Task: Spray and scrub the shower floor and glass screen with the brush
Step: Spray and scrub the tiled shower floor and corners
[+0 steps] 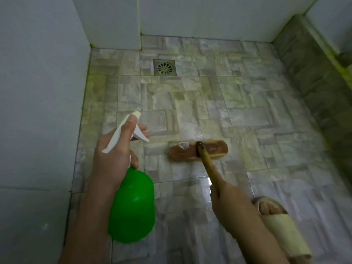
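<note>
Wet stone-tiled shower floor (209, 103): scrub step, seemingly. Grips: left hand (114, 149) round green plastic spray bottle (133, 202), right hand (228, 199) round wooden long-handled brush (181, 151). Next, probably: spray ahead.

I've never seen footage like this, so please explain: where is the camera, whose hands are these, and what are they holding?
No machine here. A person wears a wide-angle camera on the head, so the one picture looks down at their own hands. The left hand grips a green spray bottle at its white trigger head. The right hand holds the wooden handle of a brush, whose head rests on the tiled shower floor. Beyond it lies a metal drain. A foot in a beige slipper stands at lower right.
</note>
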The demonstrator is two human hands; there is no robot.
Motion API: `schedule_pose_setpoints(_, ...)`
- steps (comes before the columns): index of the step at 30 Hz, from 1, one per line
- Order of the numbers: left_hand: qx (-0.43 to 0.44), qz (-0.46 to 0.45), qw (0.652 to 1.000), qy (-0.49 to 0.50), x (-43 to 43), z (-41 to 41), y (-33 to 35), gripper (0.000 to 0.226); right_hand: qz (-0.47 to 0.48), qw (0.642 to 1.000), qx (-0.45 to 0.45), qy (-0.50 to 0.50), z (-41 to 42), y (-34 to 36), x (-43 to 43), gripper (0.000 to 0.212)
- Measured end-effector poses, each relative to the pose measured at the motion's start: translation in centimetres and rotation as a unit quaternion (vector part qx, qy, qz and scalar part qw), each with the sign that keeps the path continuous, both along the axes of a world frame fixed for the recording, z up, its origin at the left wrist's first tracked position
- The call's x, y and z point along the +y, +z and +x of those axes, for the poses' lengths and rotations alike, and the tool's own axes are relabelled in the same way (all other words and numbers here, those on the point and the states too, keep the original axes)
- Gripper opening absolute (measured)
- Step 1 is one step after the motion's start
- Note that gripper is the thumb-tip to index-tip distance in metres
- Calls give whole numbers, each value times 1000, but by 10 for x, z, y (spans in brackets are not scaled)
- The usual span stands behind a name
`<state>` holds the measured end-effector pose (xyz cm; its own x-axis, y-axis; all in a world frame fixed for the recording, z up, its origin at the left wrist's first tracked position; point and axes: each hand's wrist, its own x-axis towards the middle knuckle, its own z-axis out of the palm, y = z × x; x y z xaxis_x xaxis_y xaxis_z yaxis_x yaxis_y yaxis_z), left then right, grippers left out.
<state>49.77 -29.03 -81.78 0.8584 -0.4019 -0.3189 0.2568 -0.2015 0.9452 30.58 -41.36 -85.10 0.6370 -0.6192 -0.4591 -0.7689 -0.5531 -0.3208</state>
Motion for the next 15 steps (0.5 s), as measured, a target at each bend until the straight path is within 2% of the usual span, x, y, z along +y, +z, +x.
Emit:
schedule_pose_setpoints(3, 5, -5, 1000, -20, -6, -5, -1, 26, -28, 999, -1, 27, 17, -3, -30, 83)
schedule_pose_setpoints(6, 4, -15, 999, -45, -12, -11, -1, 26, -51, 998, -29, 38, 75, 1, -90, 76)
schedule_pose_setpoints(8, 8, -20, 998, -64, -17, -16, 0, 29, -45, 998, -13, 35, 86, 1, -117, 71)
schedule_pose_setpoints(13, 15, -26, 995, -98, -35, -21, -2, 33, -45, 998, 12, -35, -5, -10, -67, 78)
schedule_pose_setpoints(15, 20, -27, 993, -110, -44, -22, -1, 30, -36, 999, 4, -24, -17, -12, -67, 76)
